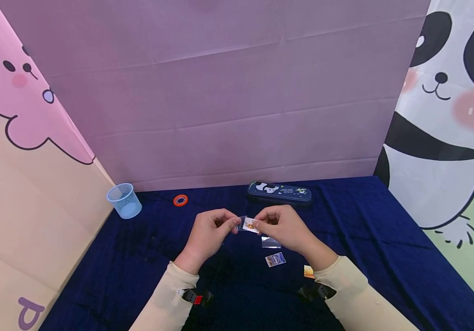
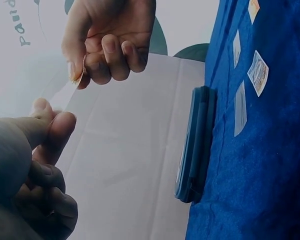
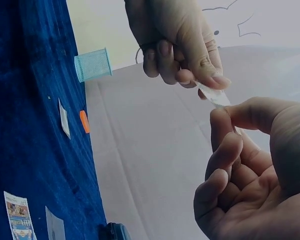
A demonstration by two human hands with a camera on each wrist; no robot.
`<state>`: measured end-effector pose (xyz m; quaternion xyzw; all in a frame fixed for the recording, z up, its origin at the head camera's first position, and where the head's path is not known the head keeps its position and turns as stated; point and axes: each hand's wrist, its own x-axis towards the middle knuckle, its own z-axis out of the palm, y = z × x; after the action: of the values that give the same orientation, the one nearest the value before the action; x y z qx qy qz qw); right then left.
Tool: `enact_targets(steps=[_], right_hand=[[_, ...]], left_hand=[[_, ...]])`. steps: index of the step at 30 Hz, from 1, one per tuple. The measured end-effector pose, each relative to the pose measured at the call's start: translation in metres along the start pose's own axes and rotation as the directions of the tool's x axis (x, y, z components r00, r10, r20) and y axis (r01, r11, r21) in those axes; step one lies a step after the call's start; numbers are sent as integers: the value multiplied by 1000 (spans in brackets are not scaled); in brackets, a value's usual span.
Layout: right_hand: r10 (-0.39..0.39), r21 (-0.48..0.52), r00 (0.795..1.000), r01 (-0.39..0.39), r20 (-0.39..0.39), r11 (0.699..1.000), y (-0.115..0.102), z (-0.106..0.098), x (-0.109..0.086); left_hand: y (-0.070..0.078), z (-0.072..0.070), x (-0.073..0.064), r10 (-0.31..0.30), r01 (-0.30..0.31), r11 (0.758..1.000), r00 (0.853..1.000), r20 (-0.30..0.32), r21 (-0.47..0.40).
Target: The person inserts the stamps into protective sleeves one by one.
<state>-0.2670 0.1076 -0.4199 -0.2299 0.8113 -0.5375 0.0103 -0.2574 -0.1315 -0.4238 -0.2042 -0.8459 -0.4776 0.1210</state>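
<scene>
In the head view my left hand (image 1: pixel 210 232) pinches a small clear plastic sleeve (image 1: pixel 240 223) between thumb and forefinger. My right hand (image 1: pixel 288 230) pinches a small white-edged stamp (image 1: pixel 250 225) with an orange picture, held against the sleeve. Both are raised above the table; whether the stamp is inside the sleeve I cannot tell. Below the hands lie another clear sleeve (image 1: pixel 271 242) and a blue-purple stamp (image 1: pixel 275 259). An orange stamp (image 1: pixel 309 271) is partly covered by the right wrist.
A dark blue pencil case (image 1: pixel 280 193) stands at the back of the blue cloth (image 1: pixel 158 276). To its left are a roll of orange tape (image 1: pixel 181 200) and a light blue mesh basket (image 1: pixel 124 201). A whitish flat piece (image 3: pixel 64 119) lies near the tape in the right wrist view.
</scene>
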Motion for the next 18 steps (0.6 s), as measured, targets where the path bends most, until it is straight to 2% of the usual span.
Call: enact_targets(steps=[9, 18], right_hand=[[-21, -56, 999, 19, -28, 998, 1, 0, 1], [-46, -107, 997, 39, -68, 993, 1, -2, 1]], left_hand=[[-1, 1, 0, 47, -48, 999, 998, 33, 18], [-2, 0, 0, -5, 6, 1000, 1000, 17, -22]])
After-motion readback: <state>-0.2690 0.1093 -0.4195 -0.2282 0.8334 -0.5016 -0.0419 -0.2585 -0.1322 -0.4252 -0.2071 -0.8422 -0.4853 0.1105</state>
